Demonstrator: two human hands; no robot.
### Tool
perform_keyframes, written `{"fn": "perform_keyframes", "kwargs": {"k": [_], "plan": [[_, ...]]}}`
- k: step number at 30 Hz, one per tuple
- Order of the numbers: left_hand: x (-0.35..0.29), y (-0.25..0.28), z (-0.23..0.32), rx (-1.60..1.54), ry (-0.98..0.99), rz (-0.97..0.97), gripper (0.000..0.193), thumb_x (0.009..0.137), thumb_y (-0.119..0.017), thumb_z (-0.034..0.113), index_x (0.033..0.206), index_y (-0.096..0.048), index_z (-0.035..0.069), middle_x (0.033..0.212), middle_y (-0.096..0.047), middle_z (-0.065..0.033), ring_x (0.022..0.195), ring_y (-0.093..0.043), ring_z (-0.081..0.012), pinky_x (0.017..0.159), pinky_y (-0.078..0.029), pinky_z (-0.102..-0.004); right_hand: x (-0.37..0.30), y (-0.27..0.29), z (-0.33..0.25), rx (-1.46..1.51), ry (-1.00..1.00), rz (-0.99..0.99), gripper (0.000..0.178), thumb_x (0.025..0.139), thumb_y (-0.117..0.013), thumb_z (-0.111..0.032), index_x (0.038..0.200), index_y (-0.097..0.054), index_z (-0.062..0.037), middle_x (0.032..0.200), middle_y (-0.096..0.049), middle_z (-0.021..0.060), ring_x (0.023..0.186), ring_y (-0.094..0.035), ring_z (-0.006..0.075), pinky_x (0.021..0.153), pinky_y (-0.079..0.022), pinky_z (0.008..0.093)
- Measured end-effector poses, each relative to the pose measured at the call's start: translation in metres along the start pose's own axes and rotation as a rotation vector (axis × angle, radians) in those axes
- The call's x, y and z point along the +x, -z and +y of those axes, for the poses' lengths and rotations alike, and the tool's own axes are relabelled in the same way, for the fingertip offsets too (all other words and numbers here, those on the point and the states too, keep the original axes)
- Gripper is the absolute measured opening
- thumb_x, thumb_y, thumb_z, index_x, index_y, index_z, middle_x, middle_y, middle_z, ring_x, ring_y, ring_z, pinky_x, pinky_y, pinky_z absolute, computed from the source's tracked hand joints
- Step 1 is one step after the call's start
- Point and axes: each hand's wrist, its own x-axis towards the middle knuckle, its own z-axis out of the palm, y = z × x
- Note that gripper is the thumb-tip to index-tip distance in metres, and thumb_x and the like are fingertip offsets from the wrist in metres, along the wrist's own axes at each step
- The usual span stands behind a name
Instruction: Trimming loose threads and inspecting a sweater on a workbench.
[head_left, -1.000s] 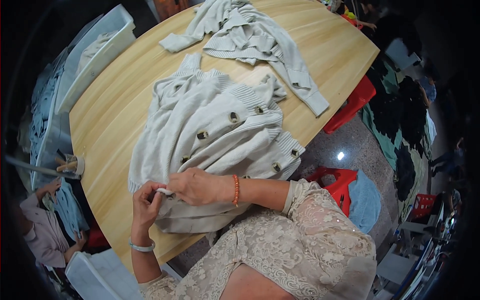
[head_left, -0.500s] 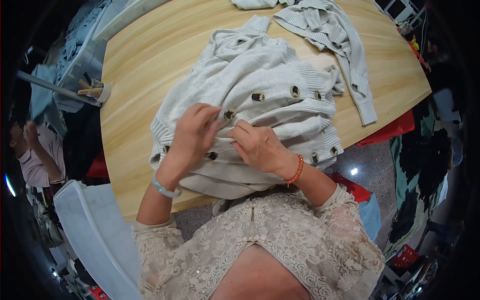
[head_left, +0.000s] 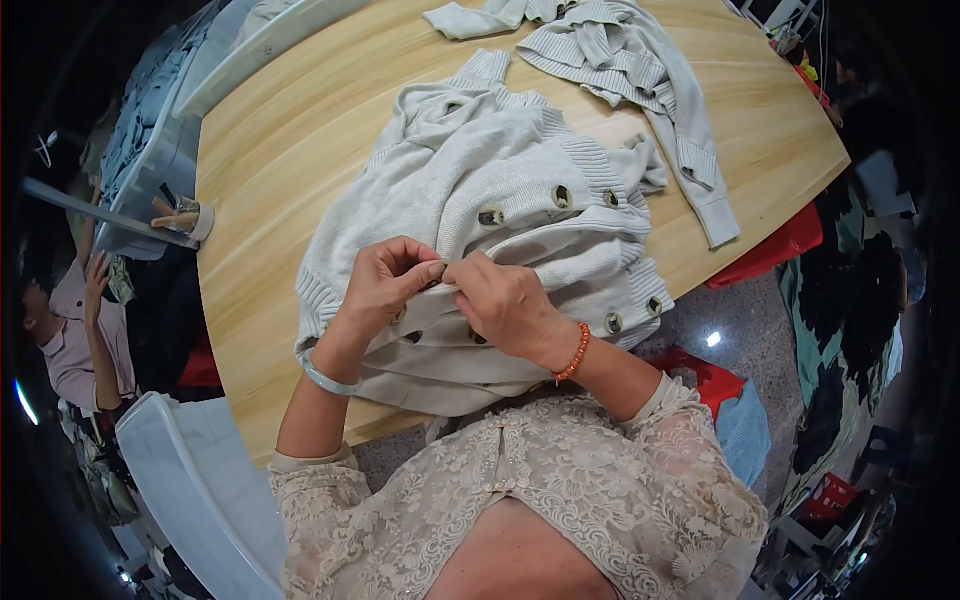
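A cream knit cardigan (head_left: 400,190) with large dark mottled buttons and ribbed edges lies bunched on the table in front of me. My left hand (head_left: 385,285) pinches one button (head_left: 436,281) at the front of the cardigan between thumb and forefinger. Right against it, my right hand (head_left: 505,305) is closed on the knit beside that button, its fingertips meeting those of the left. Another button (head_left: 490,217) shows just above my right hand, and one more (head_left: 562,196) sits farther right. What lies directly under my fingertips is partly hidden.
More cream knitwear (head_left: 650,80) lies at the far right of the wooden table (head_left: 270,180). A small cup with wooden-handled tools (head_left: 200,222) stands at the left edge, near a bin of grey-blue garments (head_left: 150,120). Another person (head_left: 85,335) sits at the left.
My left hand has lowered to the button and its fingers have closed in a pinch. My right hand has come up against it. The view has shifted slightly.
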Motion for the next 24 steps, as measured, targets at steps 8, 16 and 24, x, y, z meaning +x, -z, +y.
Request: {"fn": "perform_keyframes", "kwargs": {"k": [8, 16, 24], "plan": [[0.008, 0.0, -0.01, 0.068, -0.056, -0.213, 0.022, 0.093, -0.07, 0.007, 0.113, -0.069, -0.002, 0.1, -0.071, -0.0031, 0.088, -0.063, -0.0061, 0.074, -0.052, -0.0218, -0.003, 0.007, 0.011, -0.02, -0.013, 0.027, 0.049, 0.078, -0.071, -0.009, 0.124, -0.054, -0.0014, 0.092, -0.059, 0.0156, 0.075, -0.064, 0.0341, 0.061, -0.052, 0.042], [-0.02, -0.005, -0.025, 0.572, -0.519, 0.044, 0.02, 0.082, -0.068, 0.003, 0.102, -0.069, 0.002, 0.082, -0.062, -0.0149, 0.073, -0.062, -0.0294, 0.065, -0.048, -0.0369, 0.008, 0.017, 0.004, 0.119, -0.046, -0.206, 0.033, 0.086, -0.06, -0.003, 0.119, -0.059, -0.003, 0.095, -0.06, 0.0174, 0.082, -0.063, 0.0396, 0.067, -0.051, 0.0471], [-0.014, -0.003, -0.031, 0.577, -0.545, 0.084, 0.016, 0.082, -0.066, 0.002, 0.098, -0.067, 0.002, 0.08, -0.062, -0.0142, 0.069, -0.06, -0.0276, 0.063, -0.047, -0.0364, 0.01, 0.013, 0.013, 0.054, 0.113, -0.132, 0.03, 0.082, -0.057, 0.007, 0.111, -0.061, -0.0013, 0.09, -0.059, 0.0166, 0.075, -0.062, 0.0392, 0.062, -0.049, 0.0454]]}}
